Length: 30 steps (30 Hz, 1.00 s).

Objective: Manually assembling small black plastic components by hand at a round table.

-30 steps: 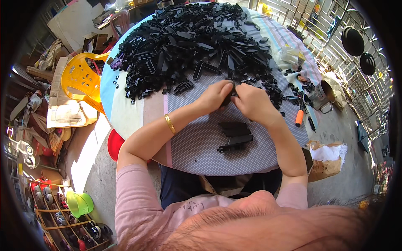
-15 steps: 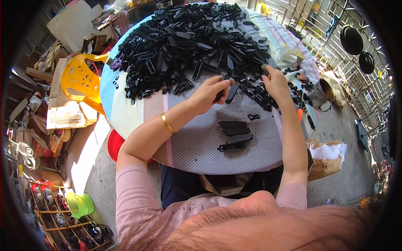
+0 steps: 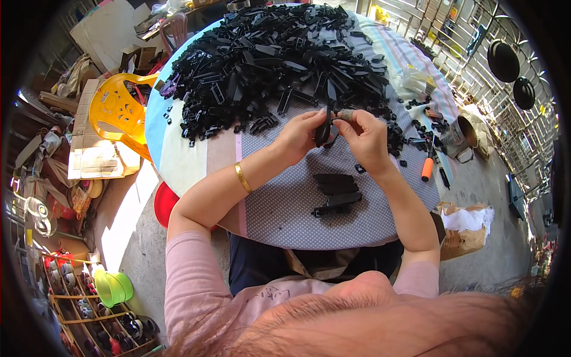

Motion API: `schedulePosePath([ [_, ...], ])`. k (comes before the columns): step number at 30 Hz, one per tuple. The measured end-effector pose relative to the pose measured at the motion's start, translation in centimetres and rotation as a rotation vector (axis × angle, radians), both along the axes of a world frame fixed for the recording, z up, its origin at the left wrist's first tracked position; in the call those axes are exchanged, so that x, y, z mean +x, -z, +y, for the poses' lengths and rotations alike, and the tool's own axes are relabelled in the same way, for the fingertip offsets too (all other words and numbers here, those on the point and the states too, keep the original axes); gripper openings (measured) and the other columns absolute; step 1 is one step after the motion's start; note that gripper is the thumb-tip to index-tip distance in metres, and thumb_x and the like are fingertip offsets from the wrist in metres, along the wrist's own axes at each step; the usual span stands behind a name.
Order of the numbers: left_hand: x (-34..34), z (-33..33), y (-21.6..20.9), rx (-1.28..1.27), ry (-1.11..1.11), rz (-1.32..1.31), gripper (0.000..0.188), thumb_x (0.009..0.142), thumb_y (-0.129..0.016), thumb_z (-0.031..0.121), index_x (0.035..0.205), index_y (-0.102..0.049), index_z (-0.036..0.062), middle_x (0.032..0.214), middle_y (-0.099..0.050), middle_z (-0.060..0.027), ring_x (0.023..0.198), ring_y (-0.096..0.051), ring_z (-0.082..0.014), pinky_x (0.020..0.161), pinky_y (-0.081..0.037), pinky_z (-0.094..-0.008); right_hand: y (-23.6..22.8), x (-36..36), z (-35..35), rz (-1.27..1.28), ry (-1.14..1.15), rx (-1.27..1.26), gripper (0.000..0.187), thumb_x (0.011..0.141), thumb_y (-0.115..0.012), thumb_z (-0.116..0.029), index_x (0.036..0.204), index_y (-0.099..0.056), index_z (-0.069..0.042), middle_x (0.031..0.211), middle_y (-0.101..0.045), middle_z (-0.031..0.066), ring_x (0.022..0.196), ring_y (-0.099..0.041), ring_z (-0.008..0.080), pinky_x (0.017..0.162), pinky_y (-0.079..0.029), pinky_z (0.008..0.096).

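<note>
Above the front half of the round table, my left hand [image 3: 297, 138] is closed on a long black plastic piece [image 3: 323, 132], held on edge. My right hand [image 3: 366, 143] meets it from the right, thumb and fingertips pinched at the piece's side. Whatever lies in that pinch is too small or hidden to name. A greyish-brown wrap [image 3: 345, 113] covers a right fingertip. Nearer me, several long black pieces [image 3: 337, 189] lie roughly side by side on the dotted cloth. One small black part [image 3: 360, 169] sits below my right hand.
A large heap of black plastic parts [image 3: 256, 65] covers the table's far side. On the right are an orange-handled tool [image 3: 427, 169], a metal mug [image 3: 461, 138] and a clear plastic bag [image 3: 418, 81]. A yellow chair [image 3: 116, 107] and red stool [image 3: 165, 205] stand left.
My right hand has come back from the small parts at the heap's right edge and now meets the black piece in my left hand. That piece is now turned on edge.
</note>
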<state>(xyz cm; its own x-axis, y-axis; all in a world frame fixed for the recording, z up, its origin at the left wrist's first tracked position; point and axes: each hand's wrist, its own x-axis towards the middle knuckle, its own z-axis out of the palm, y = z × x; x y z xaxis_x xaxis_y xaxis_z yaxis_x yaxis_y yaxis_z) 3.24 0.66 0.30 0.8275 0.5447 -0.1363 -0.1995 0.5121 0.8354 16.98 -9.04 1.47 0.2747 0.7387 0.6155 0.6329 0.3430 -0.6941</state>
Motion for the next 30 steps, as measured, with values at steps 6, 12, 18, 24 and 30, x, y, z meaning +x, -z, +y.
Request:
schedulePosePath([
  [6, 0.4, -0.4, 0.1, 0.029, -0.059, -0.088, 0.023, 0.09, -0.052, 0.024, 0.1, -0.058, 0.0036, 0.085, -0.062, -0.0009, 0.075, -0.058, -0.0085, 0.064, -0.045, -0.023, 0.3, -1.1, -0.2, -0.023, 0.016, 0.031, 0.016, 0.076, -0.068, -0.011, 0.076, -0.058, 0.001, 0.066, -0.056, 0.0096, 0.054, -0.052, 0.0168, 0.049, -0.041, 0.027],
  [12, 0.1, -0.2, -0.5, 0.393, -0.094, 0.119, 0.025, 0.088, -0.057, 0.026, 0.095, -0.057, 0.003, 0.075, -0.058, 0.001, 0.062, -0.051, -0.0042, 0.05, -0.04, -0.0184, -0.8, -0.5, -0.6, -0.256, -0.037, -0.035, 0.01, 0.077, -0.059, -0.007, 0.08, -0.054, 0.001, 0.07, -0.055, 0.0133, 0.06, -0.056, 0.0277, 0.051, -0.044, 0.034],
  [18, 0.4, -0.9, -0.3, 0.831, -0.251, 0.305, 0.024, 0.088, -0.056, 0.023, 0.094, -0.053, 0.0001, 0.069, -0.053, 0.0014, 0.06, -0.046, -0.002, 0.048, -0.036, -0.0175, -0.8, -0.2, -1.1, -0.621, -0.077, -0.092, 0.012, 0.077, -0.054, -0.01, 0.076, -0.05, 0.001, 0.07, -0.052, 0.014, 0.06, -0.057, 0.0305, 0.051, -0.047, 0.0368],
  [24, 0.7, -1.5, 0.0, 0.781, -0.361, 0.191, 0.026, 0.088, -0.057, 0.022, 0.097, -0.052, -0.0011, 0.074, -0.054, 0.0016, 0.064, -0.045, -0.0023, 0.052, -0.038, -0.0176, -0.2, -1.3, -1.2, -0.718, -0.067, -0.092, 0.013, 0.077, -0.054, -0.011, 0.072, -0.047, -0.001, 0.067, -0.051, 0.0133, 0.057, -0.057, 0.0287, 0.049, -0.047, 0.0348],
  [30, 1.5, -1.5, 0.2, 0.734, -0.462, 0.153, 0.034, 0.085, -0.059, 0.025, 0.1, -0.051, -0.0048, 0.074, -0.057, -0.0047, 0.064, -0.051, -0.0083, 0.055, -0.044, -0.0236, -0.7, -1.4, -1.4, -0.646, -0.092, -0.167, 0.021, 0.076, -0.058, -0.015, 0.08, -0.051, 0.004, 0.07, -0.054, 0.0149, 0.059, -0.057, 0.0316, 0.051, -0.046, 0.0373],
])
